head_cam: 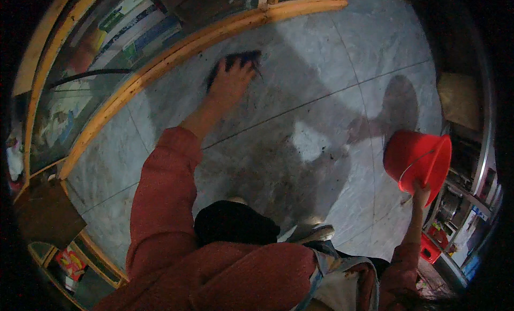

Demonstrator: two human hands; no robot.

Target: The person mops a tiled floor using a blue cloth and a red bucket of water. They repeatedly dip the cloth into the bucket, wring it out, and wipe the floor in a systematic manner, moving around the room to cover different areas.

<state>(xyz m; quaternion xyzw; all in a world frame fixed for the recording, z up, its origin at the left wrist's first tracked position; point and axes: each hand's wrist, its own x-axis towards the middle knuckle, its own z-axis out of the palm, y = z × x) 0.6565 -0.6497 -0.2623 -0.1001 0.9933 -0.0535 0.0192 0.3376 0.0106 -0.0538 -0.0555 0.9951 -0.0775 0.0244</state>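
My left hand [236,76] presses down on a dark cloth [252,55] spread on the grey tiled floor [277,122]. Its fingers bend over the cloth and hide part of it. Off to the right, my right hand [421,193] grips the rim of a red plastic bucket [413,154]. The bucket is tilted on its side, its mouth facing right and its thin wire handle lying against the outside wall. What is inside the bucket cannot be seen.
A wooden frame rail [192,40] of a shelf or cabinet curves along the left and top, with stacked goods [124,30] behind it. A brown board [50,210] stands at lower left. Metal shelving [461,222] with a red plastic stool-like item [429,248] is at right. My shoe [321,232] rests on the floor.
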